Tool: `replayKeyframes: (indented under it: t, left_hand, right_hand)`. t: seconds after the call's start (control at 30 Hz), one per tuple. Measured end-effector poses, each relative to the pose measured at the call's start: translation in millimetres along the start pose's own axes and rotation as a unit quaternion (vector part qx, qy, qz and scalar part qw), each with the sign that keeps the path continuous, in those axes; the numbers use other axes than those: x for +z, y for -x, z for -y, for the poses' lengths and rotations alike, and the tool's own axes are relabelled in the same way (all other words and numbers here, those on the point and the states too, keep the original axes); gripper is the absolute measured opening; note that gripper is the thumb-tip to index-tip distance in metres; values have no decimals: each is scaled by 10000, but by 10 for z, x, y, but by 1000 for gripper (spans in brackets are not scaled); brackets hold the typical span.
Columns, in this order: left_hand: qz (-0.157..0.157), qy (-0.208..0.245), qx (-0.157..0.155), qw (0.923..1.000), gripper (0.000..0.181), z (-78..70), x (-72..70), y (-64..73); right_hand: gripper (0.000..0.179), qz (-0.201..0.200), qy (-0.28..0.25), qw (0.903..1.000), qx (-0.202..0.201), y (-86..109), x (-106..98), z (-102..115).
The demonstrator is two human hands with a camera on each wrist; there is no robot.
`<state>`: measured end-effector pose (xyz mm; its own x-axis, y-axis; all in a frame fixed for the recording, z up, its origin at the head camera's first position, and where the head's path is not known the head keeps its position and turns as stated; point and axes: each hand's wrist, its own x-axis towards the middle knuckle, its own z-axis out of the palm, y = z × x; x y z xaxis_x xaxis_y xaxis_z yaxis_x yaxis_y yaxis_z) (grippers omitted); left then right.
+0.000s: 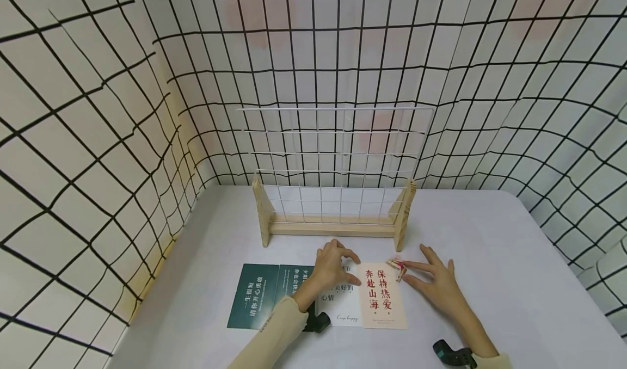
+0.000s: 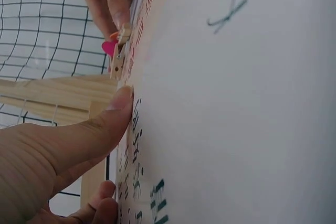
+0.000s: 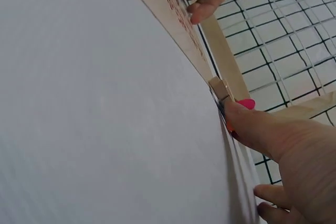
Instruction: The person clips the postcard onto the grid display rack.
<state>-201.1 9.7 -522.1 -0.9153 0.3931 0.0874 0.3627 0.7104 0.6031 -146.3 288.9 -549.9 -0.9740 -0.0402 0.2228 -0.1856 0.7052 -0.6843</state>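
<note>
My right hand (image 1: 437,287) pinches a small wooden clothespin (image 1: 402,274) between thumb and index finger. Beside it lies another wooden clothespin (image 1: 393,263); a pink heart (image 2: 108,47) and a bit of orange show on the pair. Over the white card (image 1: 345,308) is my left hand (image 1: 331,265), its thumb and index finger spread apart at the left edge of the cream card (image 1: 384,313) with red characters. Left of these are two dark green cards (image 1: 246,298), the second partly hidden by the left arm.
Behind the cards stands a white wire grid rack (image 1: 333,140) on a wooden base (image 1: 333,227). Black-and-white gridded cloth (image 1: 372,48) surrounds the white table (image 1: 495,260) at the back and sides. Dark cameras (image 1: 453,354) are strapped to the wrists.
</note>
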Motion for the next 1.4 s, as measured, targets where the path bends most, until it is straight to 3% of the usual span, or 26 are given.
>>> replayKeyframes:
  t: [0.2, 0.73, 1.03, 1.4]
  left_hand:
    - [7, 31, -39, 10000, 45, 3, 19, -8]
    - [81, -59, -11, 9999, 47, -36, 23, -36]
    - [136, 770, -9, 9969, 44, 18, 7, -36]
    - [384, 1772, -238, 9831, 38, 110, -17, -80]
  right_hand:
    - [37, -345, -18, 9994, 61, 15, 73, -31]
    - [34, -645, -406, 9971, -8, 3, 76, -44]
    - [28, -719, -541, 9959, -6, -9, 85, -53]
    - [27, -663, -297, 9971, -219, -27, 97, -77]
